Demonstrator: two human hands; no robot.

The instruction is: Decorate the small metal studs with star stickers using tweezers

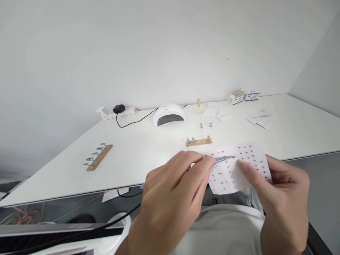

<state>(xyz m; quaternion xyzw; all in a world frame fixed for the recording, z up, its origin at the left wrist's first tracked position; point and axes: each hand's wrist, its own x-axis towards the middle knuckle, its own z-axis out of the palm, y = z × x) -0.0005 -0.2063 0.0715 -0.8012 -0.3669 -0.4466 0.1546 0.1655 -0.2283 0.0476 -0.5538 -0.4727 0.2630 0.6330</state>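
1. A smooth white tabletop (138, 152) spreads in front of you, its far edge against a plain pale-grey wall (106, 53)
2. At the back stands a white, dome-shaped lamp (170, 109) with a dark opening facing you; left of it, a black plug adapter (118, 108) sits on a white power strip (129, 111)
3. Right of the lamp you have a small bottle with a tall pale-gold cap (199, 108), loose white papers (257, 117) and two white-and-blue cardboard boxes (236, 97)
4. A tan wooden strip (102, 158) bearing shiny nail-shaped pieces lies at your left, slanting away from you; a second tan strip (199, 142) with clear pieces lies just beyond your hands
5. Your left hand (172, 194) pinches slim purple tweezers with silver tips (223, 159); their long axis climbs gently from lower left to upper right, tips pointing right, at a dark star on the sheet
6. Your right hand (283, 198) grips the thin white sheet dotted with dark star shapes (231, 171), thumb on its face, above your lap near the table's front edge; its longer side runs left to right, right end slightly higher, starred face towards you
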